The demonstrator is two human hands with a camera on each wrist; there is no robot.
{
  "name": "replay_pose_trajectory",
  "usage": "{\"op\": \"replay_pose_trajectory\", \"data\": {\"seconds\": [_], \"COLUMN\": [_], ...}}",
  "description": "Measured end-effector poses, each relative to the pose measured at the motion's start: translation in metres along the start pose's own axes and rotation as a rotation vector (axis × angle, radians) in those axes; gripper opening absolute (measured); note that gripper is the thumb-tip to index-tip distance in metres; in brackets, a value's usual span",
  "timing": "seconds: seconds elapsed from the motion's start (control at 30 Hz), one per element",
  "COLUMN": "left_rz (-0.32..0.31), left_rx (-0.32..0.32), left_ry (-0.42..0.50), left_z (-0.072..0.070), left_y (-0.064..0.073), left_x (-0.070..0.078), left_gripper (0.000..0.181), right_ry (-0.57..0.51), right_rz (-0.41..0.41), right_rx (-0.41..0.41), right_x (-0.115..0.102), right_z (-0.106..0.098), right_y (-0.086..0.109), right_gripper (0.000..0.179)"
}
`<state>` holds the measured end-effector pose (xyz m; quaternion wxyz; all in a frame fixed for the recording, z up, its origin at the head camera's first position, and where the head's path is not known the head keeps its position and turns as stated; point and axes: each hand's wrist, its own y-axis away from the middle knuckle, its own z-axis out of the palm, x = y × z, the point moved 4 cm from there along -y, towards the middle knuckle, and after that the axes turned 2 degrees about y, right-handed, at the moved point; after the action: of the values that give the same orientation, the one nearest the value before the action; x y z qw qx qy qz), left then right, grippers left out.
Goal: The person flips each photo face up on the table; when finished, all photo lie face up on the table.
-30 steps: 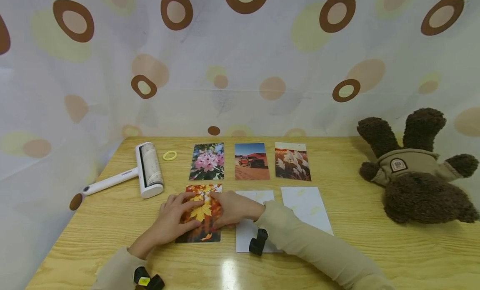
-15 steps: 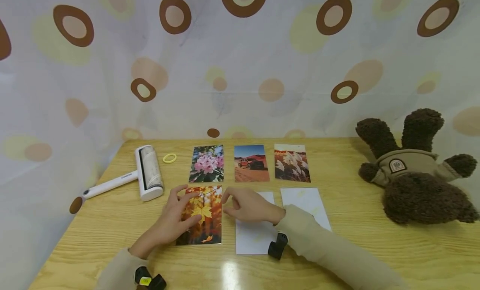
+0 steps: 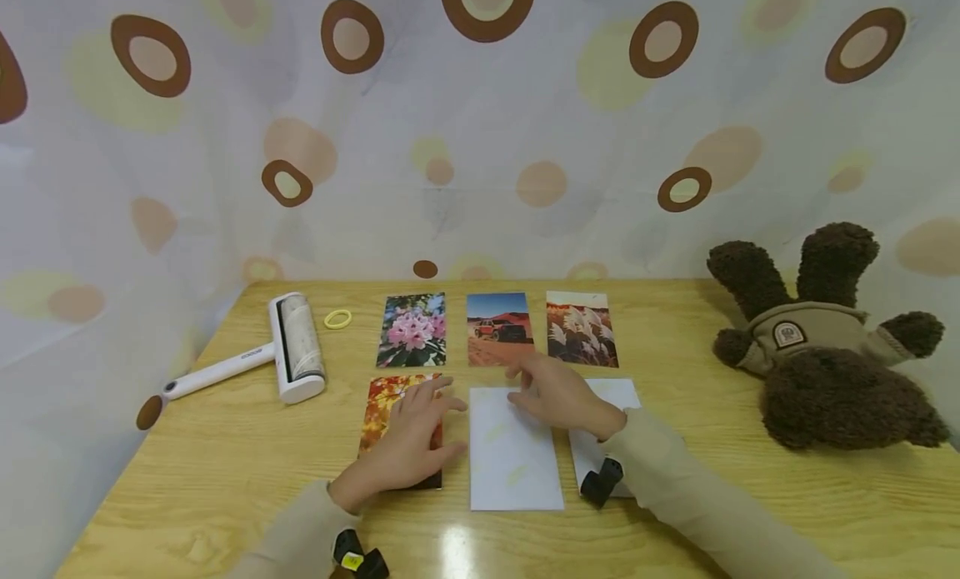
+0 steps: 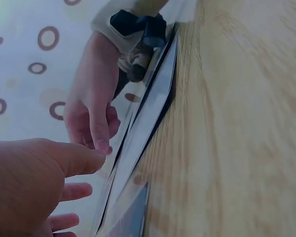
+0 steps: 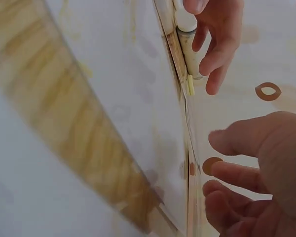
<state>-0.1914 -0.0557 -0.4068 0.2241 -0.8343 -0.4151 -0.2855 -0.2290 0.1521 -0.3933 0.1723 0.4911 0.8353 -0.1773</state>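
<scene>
My left hand hovers over the autumn-leaf photo, hiding much of it, its fingers spread and holding nothing. To its right lies a white card, blank side up. My right hand is above that card's upper right corner, fingers bent loosely, nothing between them. A second white card lies partly under the right wrist. In the left wrist view, the thumb of the left hand overlaps the right fingertips. The right wrist view has the right hand with fingers apart, above the white cards.
Behind, in a row, lie a pink-flower photo, a red off-road car photo and a pampas-grass photo. A white lint roller and a yellow ring are at left. A brown plush toy lies at right.
The right hand has left the leaf photo's right edge and moved right, to the middle white card's upper corner. The left hand has shifted right across the leaf photo.
</scene>
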Motion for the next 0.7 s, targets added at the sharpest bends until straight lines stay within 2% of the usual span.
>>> {"op": "replay_pose_trajectory", "data": {"seconds": [0.1, 0.2, 0.33, 0.4, 0.5, 0.6, 0.7], "left_rz": [0.041, 0.059, 0.037, 0.028, 0.026, -0.011, -0.081], "left_rx": [-0.052, -0.135, -0.271, -0.307, -0.289, -0.192, -0.089], "left_ry": [0.028, 0.045, 0.005, -0.025, -0.047, -0.069, -0.063], "left_z": [0.008, 0.014, 0.021, 0.023, 0.023, 0.019, 0.013], "left_y": [-0.005, -0.008, -0.010, -0.010, -0.008, -0.007, -0.005], "left_x": [0.010, 0.016, 0.019, 0.020, 0.022, 0.022, 0.021], "left_gripper": [0.040, 0.045, 0.053, 0.056, 0.061, 0.067, 0.070], "right_ry": [0.076, 0.104, 0.095, 0.086, 0.082, 0.086, 0.072], "right_rz": [-0.009, -0.015, -0.028, -0.024, 0.018, 0.062, 0.072], "right_rx": [-0.075, -0.137, -0.172, -0.176, -0.181, -0.176, -0.152], "right_x": [0.001, 0.002, 0.004, 0.006, 0.008, 0.010, 0.010], "right_z": [-0.002, -0.004, -0.004, -0.004, -0.004, -0.003, -0.003], "right_y": [0.004, 0.008, 0.010, 0.010, 0.008, 0.007, 0.007], "right_gripper": [0.039, 0.055, 0.063, 0.063, 0.068, 0.072, 0.068]}}
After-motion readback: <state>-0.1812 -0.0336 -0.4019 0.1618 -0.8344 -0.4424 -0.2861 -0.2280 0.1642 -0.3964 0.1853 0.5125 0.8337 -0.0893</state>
